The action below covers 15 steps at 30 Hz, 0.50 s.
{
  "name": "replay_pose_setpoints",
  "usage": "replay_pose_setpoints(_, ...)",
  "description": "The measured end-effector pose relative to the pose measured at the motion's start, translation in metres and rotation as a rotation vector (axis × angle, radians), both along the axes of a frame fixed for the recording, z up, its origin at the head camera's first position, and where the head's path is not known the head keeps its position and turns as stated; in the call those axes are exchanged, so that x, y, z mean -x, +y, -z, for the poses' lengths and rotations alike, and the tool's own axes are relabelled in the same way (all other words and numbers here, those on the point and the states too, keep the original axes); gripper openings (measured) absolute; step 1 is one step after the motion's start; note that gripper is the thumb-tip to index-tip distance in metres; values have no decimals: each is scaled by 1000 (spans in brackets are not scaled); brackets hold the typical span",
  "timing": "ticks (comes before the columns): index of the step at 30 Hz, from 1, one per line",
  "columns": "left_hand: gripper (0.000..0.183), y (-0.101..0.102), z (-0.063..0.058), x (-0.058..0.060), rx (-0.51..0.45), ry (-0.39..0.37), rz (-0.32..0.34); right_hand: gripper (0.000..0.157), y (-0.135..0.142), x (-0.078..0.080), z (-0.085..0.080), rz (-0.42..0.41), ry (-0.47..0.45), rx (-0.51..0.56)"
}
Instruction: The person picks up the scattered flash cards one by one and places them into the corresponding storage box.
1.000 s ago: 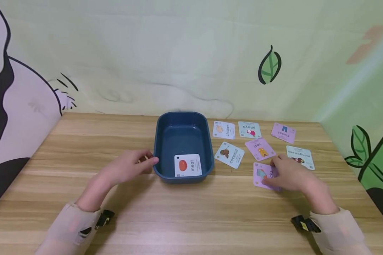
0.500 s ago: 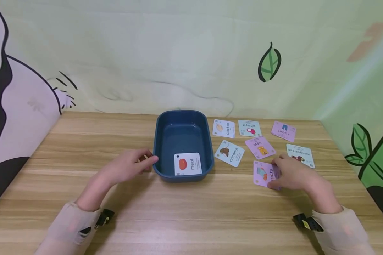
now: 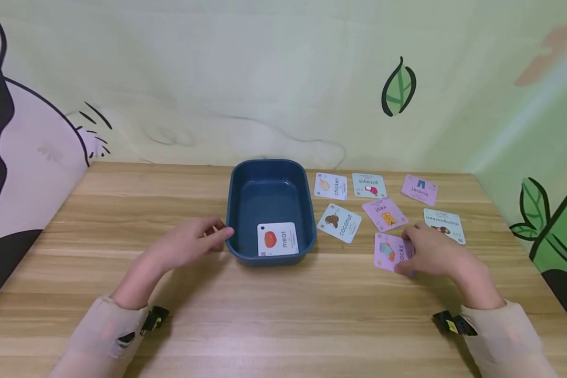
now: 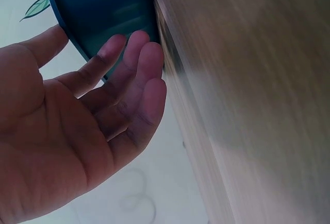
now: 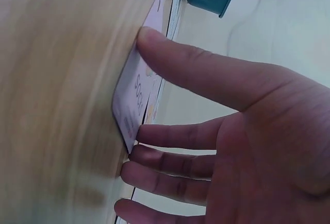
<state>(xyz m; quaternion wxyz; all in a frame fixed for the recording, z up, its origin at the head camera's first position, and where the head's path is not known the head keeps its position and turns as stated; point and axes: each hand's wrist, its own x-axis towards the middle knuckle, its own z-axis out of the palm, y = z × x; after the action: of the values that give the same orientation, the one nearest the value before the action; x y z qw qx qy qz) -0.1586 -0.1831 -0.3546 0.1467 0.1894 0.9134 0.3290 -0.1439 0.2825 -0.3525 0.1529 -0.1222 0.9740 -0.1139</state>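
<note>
At the blue tray's (image 3: 271, 260) near left corner, my left hand (image 3: 184, 244) has its thumb over the rim. Its other fingers (image 4: 149, 62) lie loosely bent along the outside wall in the left wrist view. A white "meat" card (image 3: 277, 239) lies face up inside the tray's near end. To the right, my right hand (image 3: 434, 252) holds the purple "socks" card (image 3: 386, 251) across its width, thumb at the near edge and index finger at the far edge. The right wrist view shows the other fingers (image 5: 165, 183) stretched down to the table beside the socks card.
Around the right hand lie the cards "vest" (image 3: 385, 214), "mangosteen" (image 3: 444, 226), "coconut" (image 3: 339, 223), "chicken" (image 3: 331, 186), "pitaya" (image 3: 369, 186) and a purple trousers card (image 3: 419, 189). The wooden table (image 3: 274, 320) ends at a printed backdrop (image 3: 274, 79).
My right thumb has slid slightly right along the socks card's near edge, uncovering more of its picture. My left hand stays at the tray. The whole head view has shifted slightly upward.
</note>
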Motion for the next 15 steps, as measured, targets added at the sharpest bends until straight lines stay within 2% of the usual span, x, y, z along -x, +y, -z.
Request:
replay_pose_setpoints(9, 45, 3, -5, -1, 40, 18, -15, 73, 2, -1, -2, -6, 26, -12)
replay_pose_setpoints(15, 48, 3, -5, -3, 95, 47, -37, 67, -1, -1, 1, -32, 17, -11)
